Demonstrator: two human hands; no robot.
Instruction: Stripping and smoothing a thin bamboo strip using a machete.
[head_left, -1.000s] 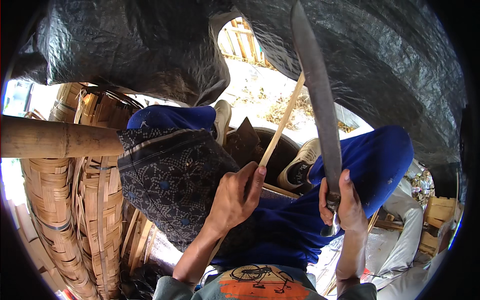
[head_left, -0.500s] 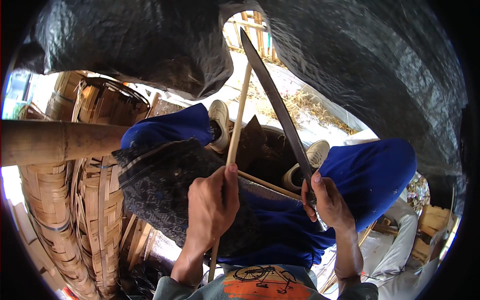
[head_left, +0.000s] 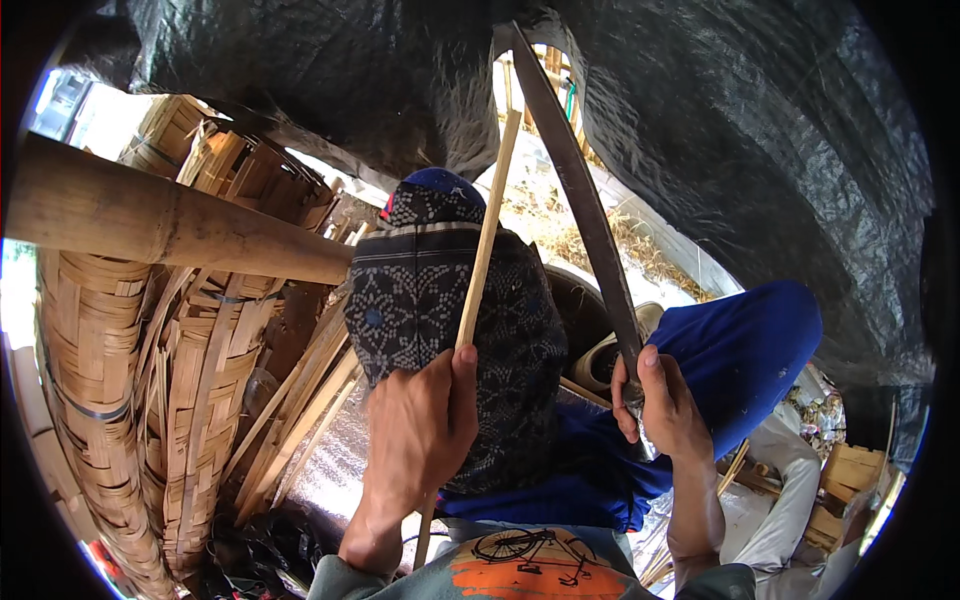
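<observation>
The left hand [head_left: 420,425] is clenched around a stick [head_left: 489,235] pointing just past 12 o'clock above a patterned cloth [head_left: 525,340], while at its 3 o'clock the right hand [head_left: 668,408] grips a knife [head_left: 577,190] whose blade points toward 11 o'clock.

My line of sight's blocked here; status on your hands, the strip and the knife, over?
Left hand gripping wooden strip; right hand gripping knife, tip pointing away. Knife and strip apart in view. Dark patterned cloth behind strip, contact unclear.
</observation>
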